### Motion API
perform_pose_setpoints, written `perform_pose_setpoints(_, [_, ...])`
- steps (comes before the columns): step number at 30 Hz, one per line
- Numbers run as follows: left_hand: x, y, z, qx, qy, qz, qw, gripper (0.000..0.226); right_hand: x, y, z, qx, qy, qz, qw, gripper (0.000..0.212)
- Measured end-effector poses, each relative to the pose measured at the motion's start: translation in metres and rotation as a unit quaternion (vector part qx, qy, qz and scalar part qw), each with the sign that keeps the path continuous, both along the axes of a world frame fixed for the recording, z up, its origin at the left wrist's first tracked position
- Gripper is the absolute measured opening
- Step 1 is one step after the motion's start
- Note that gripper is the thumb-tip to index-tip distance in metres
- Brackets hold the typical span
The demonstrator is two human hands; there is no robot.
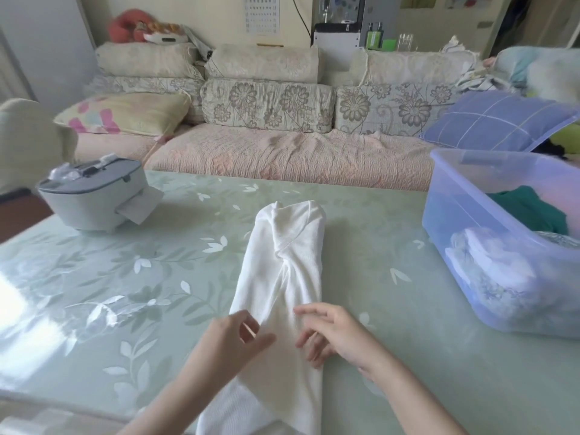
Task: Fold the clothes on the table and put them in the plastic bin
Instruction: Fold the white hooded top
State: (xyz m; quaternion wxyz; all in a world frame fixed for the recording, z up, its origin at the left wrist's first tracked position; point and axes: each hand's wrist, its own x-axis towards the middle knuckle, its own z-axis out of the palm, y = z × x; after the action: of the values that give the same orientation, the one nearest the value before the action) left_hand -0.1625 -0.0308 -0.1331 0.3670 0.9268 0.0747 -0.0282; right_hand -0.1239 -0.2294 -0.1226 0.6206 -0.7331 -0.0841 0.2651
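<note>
A white garment [292,262] is laid on the table [157,277], folded lengthwise into a long narrow strip. It runs from the near edge toward the middle, with the collar end farthest from the person.

The left hand [232,340] is held at the strip's left edge. Its fingers [241,318] are loosely bent and the thumb is stretched out to the right, with a clear gap between them, so nothing is pinched.

The right hand [332,337] is placed at the strip's right edge and is relaxed as well. The index finger is extended over the fabric, and the other fingers are curled downward with their tips on or just above the cloth (contact cannot be made out for certain). The two hands are near each other, and a band of the garment is seen between them.

The bin [445,196] is set on the table's right side, apart from the garment. A green cloth [527,208] and a white cloth [489,262] are seen inside it. A grey box [94,196] is placed at the table's far left, and a sofa [282,158] is seen behind.
</note>
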Motion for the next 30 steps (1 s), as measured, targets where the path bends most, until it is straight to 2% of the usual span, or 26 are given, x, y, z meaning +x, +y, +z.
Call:
perform_pose_setpoints(3, [-0.018,-0.007,0.006,0.006,0.018,-0.012,1.0,0.022,-0.015,0.004,0.001,-0.055,-0.043,-0.018,0.997,0.026])
perform_pose_setpoints(5, [-0.029,-0.01,0.015,-0.055,0.029,-0.018,0.998,0.028,-0.024,0.009,0.001,-0.099,-0.09,-0.013,0.991,0.022])
perform_pose_setpoints(6, [-0.034,-0.011,0.019,-0.118,0.05,-0.016,0.992,0.03,-0.028,0.012,0.001,-0.124,-0.119,-0.01,0.985,0.02])
perform_pose_setpoints(9, [-0.048,-0.014,0.031,-0.343,0.12,0.015,0.931,0.027,-0.032,0.02,0.006,-0.186,-0.213,-0.006,0.959,0.022])
perform_pose_setpoints(11, [-0.057,-0.016,0.032,-0.427,0.157,0.027,0.89,0.027,-0.031,0.025,0.007,-0.197,-0.242,-0.01,0.95,0.026])
perform_pose_setpoints(12, [-0.06,-0.018,0.031,-0.436,0.175,0.022,0.883,0.028,-0.031,0.028,0.006,-0.205,-0.25,-0.008,0.946,0.028])
perform_pose_setpoints(17, [-0.063,-0.021,0.019,-0.346,0.21,0.02,0.914,0.042,-0.035,0.032,-0.013,-0.289,-0.279,0.04,0.915,0.038])
perform_pose_setpoints(20, [-0.061,-0.019,0.021,-0.22,0.206,-0.022,0.953,0.039,-0.034,0.027,-0.017,-0.305,-0.294,0.036,0.905,0.04])
perform_pose_setpoints(22, [-0.06,-0.015,0.02,-0.109,0.173,-0.033,0.978,0.036,-0.032,0.027,-0.015,-0.319,-0.32,0.074,0.889,0.042])
perform_pose_setpoints(24, [-0.061,-0.011,0.016,-0.05,0.148,-0.044,0.987,0.039,-0.029,0.028,-0.016,-0.316,-0.31,0.113,0.889,0.047])
perform_pose_setpoints(27, [-0.063,-0.01,0.01,-0.019,0.143,-0.071,0.987,0.043,-0.023,0.03,-0.021,-0.338,-0.292,0.151,0.882,0.051])
perform_pose_setpoints(28, [-0.061,-0.008,0.01,-0.003,0.138,-0.077,0.987,0.046,-0.021,0.031,-0.023,-0.334,-0.291,0.153,0.884,0.05])
perform_pose_setpoints(30, [-0.052,-0.005,0.011,0.036,0.109,-0.067,0.991,0.047,-0.016,0.03,-0.02,-0.259,-0.257,0.132,0.922,0.045])
